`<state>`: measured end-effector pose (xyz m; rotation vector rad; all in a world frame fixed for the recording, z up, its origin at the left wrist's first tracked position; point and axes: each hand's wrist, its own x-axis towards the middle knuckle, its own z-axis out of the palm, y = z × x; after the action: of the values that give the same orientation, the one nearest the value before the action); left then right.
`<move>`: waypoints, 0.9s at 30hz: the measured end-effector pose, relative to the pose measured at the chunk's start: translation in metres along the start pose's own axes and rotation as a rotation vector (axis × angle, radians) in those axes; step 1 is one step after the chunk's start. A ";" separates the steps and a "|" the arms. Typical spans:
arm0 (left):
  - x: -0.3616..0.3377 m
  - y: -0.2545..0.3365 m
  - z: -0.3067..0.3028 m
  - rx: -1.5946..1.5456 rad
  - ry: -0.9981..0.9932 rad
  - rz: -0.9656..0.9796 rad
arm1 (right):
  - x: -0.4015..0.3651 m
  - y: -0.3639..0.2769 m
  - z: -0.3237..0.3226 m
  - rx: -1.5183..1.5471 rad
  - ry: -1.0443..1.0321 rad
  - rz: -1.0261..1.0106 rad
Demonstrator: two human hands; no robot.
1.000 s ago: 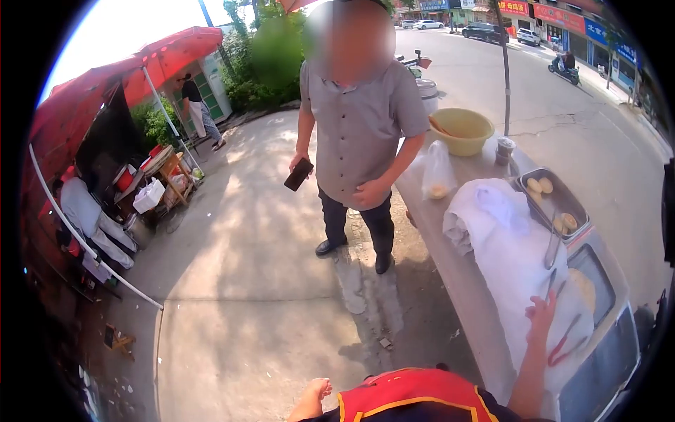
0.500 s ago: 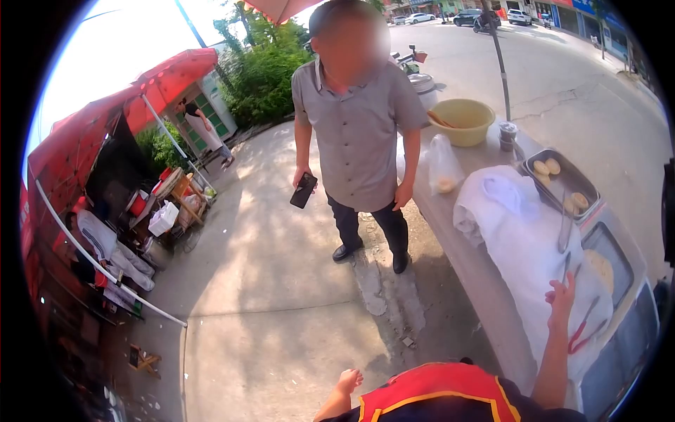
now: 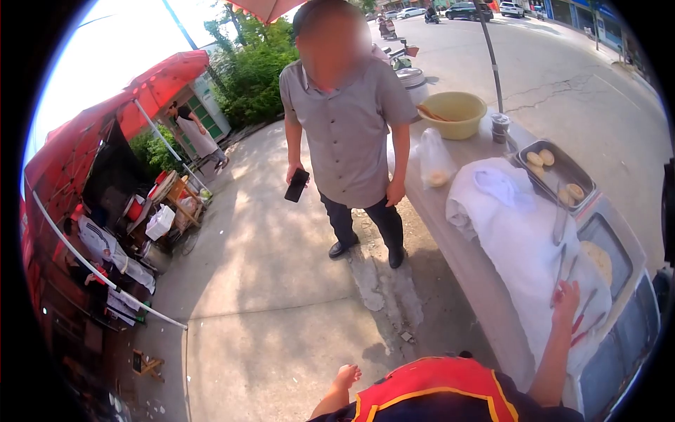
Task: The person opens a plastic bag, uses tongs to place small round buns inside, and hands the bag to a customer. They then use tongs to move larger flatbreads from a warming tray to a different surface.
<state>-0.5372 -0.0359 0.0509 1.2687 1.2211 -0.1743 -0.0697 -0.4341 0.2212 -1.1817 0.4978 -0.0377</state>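
Observation:
My right hand [image 3: 564, 301] is over the white cloth [image 3: 503, 235] on the stall counter, fingers apart and stretched toward the metal tongs [image 3: 562, 266]. Beside it lies a red-handled tool [image 3: 579, 330], partly covered by my hand. A round flatbread [image 3: 598, 261] rests just beyond, partly under the cloth's edge. My left hand [image 3: 347, 375] hangs low in front of my body, fingers curled in, with nothing seen in them. Farther along the cloth, another pair of tongs [image 3: 560, 224] leans at the metal tray [image 3: 592, 181], which holds several small round buns [image 3: 545, 157].
A person in a grey shirt [image 3: 348, 133] stands across the counter's left side, holding a phone [image 3: 297, 185]. A yellow basin [image 3: 464, 126], a plastic bag [image 3: 434, 162] and a jar [image 3: 500, 126] stand at the far end. A pole [image 3: 494, 67] rises behind.
My right hand has shifted slightly, its pointing fingers now bent closer to the tongs and over part of the red-handled tool. My left hand stays low with curled fingers. The view has shifted slightly.

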 end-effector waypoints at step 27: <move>0.077 -0.015 -0.037 0.285 -0.072 0.063 | 0.011 -0.043 -0.048 0.151 0.071 -0.044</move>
<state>-0.5371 0.0254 -0.0100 1.5323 1.1206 -0.3552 -0.0687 -0.4957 0.2421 -1.0463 0.5223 -0.1527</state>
